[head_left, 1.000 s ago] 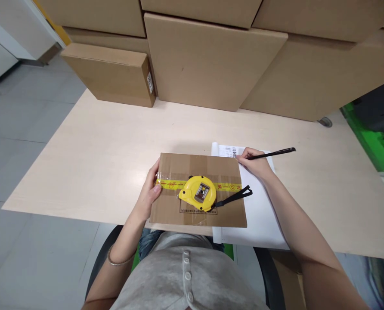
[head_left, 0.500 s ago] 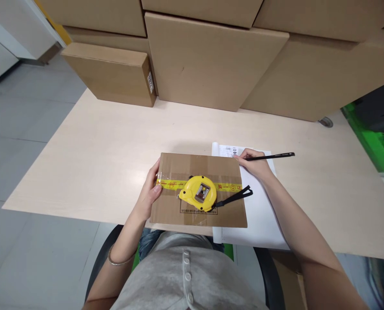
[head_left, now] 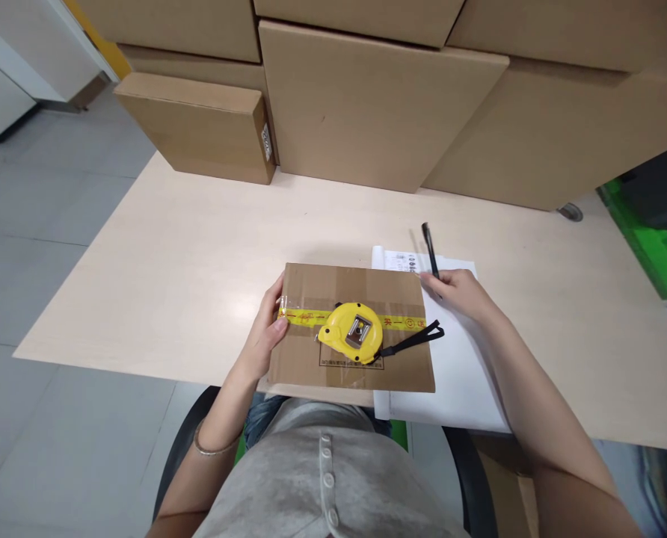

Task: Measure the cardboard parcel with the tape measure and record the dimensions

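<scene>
A flat cardboard parcel [head_left: 311, 362] sealed with yellow tape lies at the near edge of the table [head_left: 199, 246]. A yellow tape measure [head_left: 353, 331] with a black strap rests on top of it. My left hand [head_left: 267, 329] grips the parcel's left edge, thumb on top. My right hand [head_left: 461, 291] is closed round a black pen [head_left: 430, 249] that points away from me, at the parcel's far right corner. It hovers over a white sheet of paper [head_left: 457, 373] lying partly under the parcel.
Large cardboard boxes [head_left: 378, 104] are stacked along the far side of the table, a smaller one [head_left: 199, 127] at the left. Green and black items [head_left: 647, 224] sit past the right end. Grey floor lies to the left.
The pen in my right hand has swung from pointing right to pointing away from me, and the hand has drawn back slightly. My left hand and the parcel have stayed put.
</scene>
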`<state>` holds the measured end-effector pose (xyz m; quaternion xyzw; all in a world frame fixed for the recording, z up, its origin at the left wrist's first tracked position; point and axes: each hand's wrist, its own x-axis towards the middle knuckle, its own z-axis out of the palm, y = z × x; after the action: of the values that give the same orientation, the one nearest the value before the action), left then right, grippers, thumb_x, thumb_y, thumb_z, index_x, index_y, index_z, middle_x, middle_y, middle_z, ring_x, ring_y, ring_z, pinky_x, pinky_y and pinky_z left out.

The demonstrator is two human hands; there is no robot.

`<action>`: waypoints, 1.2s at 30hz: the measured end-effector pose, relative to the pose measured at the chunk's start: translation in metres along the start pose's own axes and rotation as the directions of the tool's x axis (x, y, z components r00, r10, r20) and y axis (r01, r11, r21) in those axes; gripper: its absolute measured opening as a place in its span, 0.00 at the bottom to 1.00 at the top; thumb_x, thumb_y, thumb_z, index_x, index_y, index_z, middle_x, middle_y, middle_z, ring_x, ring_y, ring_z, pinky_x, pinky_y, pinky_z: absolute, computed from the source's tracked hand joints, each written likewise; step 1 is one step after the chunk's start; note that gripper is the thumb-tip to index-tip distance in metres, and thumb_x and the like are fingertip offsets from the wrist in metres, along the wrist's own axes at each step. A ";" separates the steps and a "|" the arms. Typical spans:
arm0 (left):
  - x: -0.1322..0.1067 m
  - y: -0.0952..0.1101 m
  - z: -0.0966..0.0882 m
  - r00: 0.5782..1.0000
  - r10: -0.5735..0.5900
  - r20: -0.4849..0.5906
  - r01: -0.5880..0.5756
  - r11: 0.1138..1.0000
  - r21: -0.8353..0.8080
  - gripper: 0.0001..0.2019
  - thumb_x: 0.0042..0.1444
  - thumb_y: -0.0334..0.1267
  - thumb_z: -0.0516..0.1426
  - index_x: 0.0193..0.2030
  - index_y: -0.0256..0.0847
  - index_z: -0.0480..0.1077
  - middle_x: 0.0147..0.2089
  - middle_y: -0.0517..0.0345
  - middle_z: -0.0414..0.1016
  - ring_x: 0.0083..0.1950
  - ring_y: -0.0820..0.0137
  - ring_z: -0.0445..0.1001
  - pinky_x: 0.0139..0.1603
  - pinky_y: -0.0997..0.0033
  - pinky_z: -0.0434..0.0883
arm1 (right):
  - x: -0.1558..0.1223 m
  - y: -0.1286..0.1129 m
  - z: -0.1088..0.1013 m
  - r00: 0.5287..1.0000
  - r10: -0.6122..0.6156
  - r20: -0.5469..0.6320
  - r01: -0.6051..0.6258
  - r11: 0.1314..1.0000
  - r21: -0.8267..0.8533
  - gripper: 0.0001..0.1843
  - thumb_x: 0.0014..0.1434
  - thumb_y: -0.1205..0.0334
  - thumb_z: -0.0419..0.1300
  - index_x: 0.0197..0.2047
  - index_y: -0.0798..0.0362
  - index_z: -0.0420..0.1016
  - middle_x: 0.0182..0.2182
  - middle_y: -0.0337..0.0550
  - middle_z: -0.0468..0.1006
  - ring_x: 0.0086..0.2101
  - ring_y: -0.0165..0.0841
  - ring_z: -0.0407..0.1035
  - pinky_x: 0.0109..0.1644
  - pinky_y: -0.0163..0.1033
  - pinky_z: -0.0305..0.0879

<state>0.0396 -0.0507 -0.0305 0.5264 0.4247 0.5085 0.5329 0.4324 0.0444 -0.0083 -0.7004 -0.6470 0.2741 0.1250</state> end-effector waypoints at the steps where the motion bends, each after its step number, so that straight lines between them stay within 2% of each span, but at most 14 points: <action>1: 0.000 0.000 0.000 1.000 0.007 0.007 -0.007 1.000 0.001 0.35 0.69 0.59 0.57 0.79 0.57 0.60 0.84 0.57 0.57 0.84 0.47 0.55 0.82 0.45 0.57 | -0.007 -0.003 -0.003 0.999 0.020 0.025 -0.019 0.998 -0.066 0.31 0.62 0.37 0.57 0.16 0.46 0.56 0.14 0.39 0.63 0.21 0.33 0.58 0.28 0.41 0.52; 7: 0.003 0.001 -0.003 0.999 0.009 0.049 -0.008 1.000 -0.023 0.35 0.69 0.59 0.57 0.80 0.55 0.59 0.83 0.54 0.58 0.81 0.45 0.60 0.79 0.44 0.61 | -0.038 -0.025 0.000 0.991 0.119 0.058 -0.090 0.926 -0.367 0.29 0.67 0.43 0.53 0.18 0.47 0.66 0.22 0.49 0.75 0.28 0.42 0.70 0.33 0.43 0.54; 10: 0.003 0.001 -0.006 0.997 0.004 0.075 -0.004 1.000 0.002 0.35 0.70 0.60 0.56 0.80 0.56 0.58 0.84 0.53 0.57 0.83 0.45 0.56 0.81 0.41 0.58 | -0.049 -0.037 -0.007 0.986 0.155 -0.062 -0.167 0.882 -0.440 0.27 0.69 0.42 0.51 0.25 0.48 0.72 0.27 0.53 0.80 0.32 0.46 0.74 0.36 0.45 0.57; 12: 0.004 0.001 -0.010 0.995 0.013 0.098 -0.017 0.999 0.040 0.36 0.70 0.60 0.56 0.81 0.58 0.55 0.85 0.56 0.52 0.85 0.46 0.50 0.83 0.41 0.53 | -0.060 -0.052 -0.015 0.964 0.055 -0.259 -0.157 0.906 -0.392 0.27 0.71 0.41 0.50 0.33 0.50 0.77 0.35 0.55 0.83 0.35 0.47 0.76 0.38 0.48 0.62; 14: 0.007 0.002 -0.014 0.992 0.039 0.124 -0.050 0.994 0.094 0.37 0.71 0.61 0.55 0.82 0.61 0.51 0.87 0.60 0.47 0.87 0.49 0.42 0.86 0.42 0.45 | -0.073 -0.073 -0.021 0.906 -0.186 -0.380 0.063 0.948 -0.312 0.29 0.73 0.38 0.48 0.43 0.52 0.81 0.42 0.57 0.84 0.41 0.48 0.77 0.45 0.52 0.69; 15: 0.010 0.003 -0.017 0.989 0.056 0.135 -0.072 0.990 0.118 0.37 0.71 0.62 0.54 0.82 0.63 0.51 0.87 0.62 0.45 0.88 0.50 0.39 0.87 0.42 0.41 | -0.080 -0.085 -0.021 0.868 -0.322 -0.378 0.224 0.933 -0.281 0.32 0.73 0.36 0.48 0.49 0.52 0.82 0.46 0.58 0.85 0.45 0.49 0.78 0.51 0.55 0.71; 17: 0.017 0.006 -0.020 0.983 0.089 0.159 -0.112 0.983 0.142 0.34 0.72 0.64 0.49 0.81 0.62 0.55 0.87 0.64 0.46 0.88 0.51 0.38 0.87 0.43 0.36 | -0.092 -0.109 -0.014 0.808 -0.533 -0.252 0.480 0.843 -0.242 0.36 0.71 0.30 0.50 0.58 0.52 0.80 0.57 0.61 0.82 0.57 0.56 0.75 0.60 0.64 0.69; 19: 0.025 0.007 -0.023 0.978 0.104 0.181 -0.127 0.984 0.125 0.31 0.74 0.64 0.45 0.78 0.60 0.64 0.85 0.63 0.52 0.88 0.53 0.40 0.87 0.44 0.38 | -0.100 -0.129 -0.003 0.777 -0.619 -0.117 0.595 0.782 -0.183 0.39 0.66 0.26 0.56 0.61 0.51 0.78 0.65 0.62 0.77 0.65 0.62 0.69 0.67 0.73 0.64; 21: 0.032 0.007 -0.024 0.977 0.082 0.197 -0.101 0.991 0.090 0.31 0.75 0.63 0.42 0.73 0.58 0.70 0.83 0.61 0.58 0.87 0.54 0.43 0.87 0.44 0.41 | -0.106 -0.141 0.008 0.781 -0.623 -0.028 0.621 0.781 -0.071 0.38 0.61 0.26 0.64 0.59 0.48 0.77 0.67 0.61 0.76 0.69 0.64 0.65 0.70 0.77 0.61; 22: 0.035 0.006 -0.024 0.977 0.062 0.202 -0.078 0.994 0.071 0.31 0.74 0.64 0.42 0.72 0.58 0.72 0.82 0.61 0.60 0.87 0.54 0.44 0.87 0.43 0.43 | -0.108 -0.145 0.013 0.797 -0.604 0.004 0.604 0.797 0.013 0.36 0.60 0.29 0.67 0.59 0.47 0.76 0.66 0.59 0.77 0.69 0.63 0.66 0.69 0.77 0.63; 25: 0.039 0.006 -0.024 0.977 0.001 0.211 -0.004 1.000 0.013 0.32 0.72 0.67 0.42 0.69 0.59 0.75 0.81 0.63 0.63 0.86 0.52 0.49 0.85 0.41 0.48 | -0.112 -0.153 0.017 0.857 -0.508 0.085 0.464 0.834 0.299 0.30 0.62 0.38 0.70 0.59 0.43 0.69 0.56 0.52 0.83 0.55 0.53 0.80 0.55 0.63 0.81; 27: 0.039 0.009 -0.022 0.977 -0.016 0.213 0.023 0.999 -0.029 0.32 0.72 0.68 0.44 0.67 0.58 0.76 0.80 0.62 0.64 0.85 0.51 0.51 0.85 0.40 0.49 | -0.108 -0.162 0.017 0.862 -0.498 0.092 0.422 0.807 0.412 0.27 0.64 0.44 0.70 0.59 0.43 0.66 0.52 0.48 0.84 0.47 0.46 0.83 0.46 0.53 0.84; 33: 0.041 0.019 -0.016 0.972 -0.006 0.237 0.053 0.981 -0.189 0.32 0.71 0.66 0.48 0.66 0.50 0.77 0.71 0.53 0.76 0.77 0.46 0.67 0.80 0.41 0.62 | -0.081 -0.203 0.023 0.727 -0.686 0.028 0.643 0.695 0.322 0.23 0.66 0.52 0.70 0.60 0.42 0.69 0.56 0.44 0.83 0.53 0.43 0.80 0.58 0.50 0.78; 36: 0.042 0.018 -0.016 0.976 -0.009 0.215 0.047 0.984 -0.172 0.30 0.71 0.65 0.49 0.65 0.50 0.77 0.71 0.52 0.76 0.77 0.47 0.68 0.79 0.41 0.62 | -0.074 -0.209 0.028 0.665 -0.745 0.046 0.707 0.649 0.281 0.20 0.68 0.57 0.67 0.61 0.42 0.71 0.58 0.43 0.82 0.55 0.42 0.79 0.60 0.50 0.77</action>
<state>0.0274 -0.0083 -0.0106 0.5227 0.3256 0.4769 0.6271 0.2410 -0.0058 0.0957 -0.3370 -0.8434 0.3307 0.2562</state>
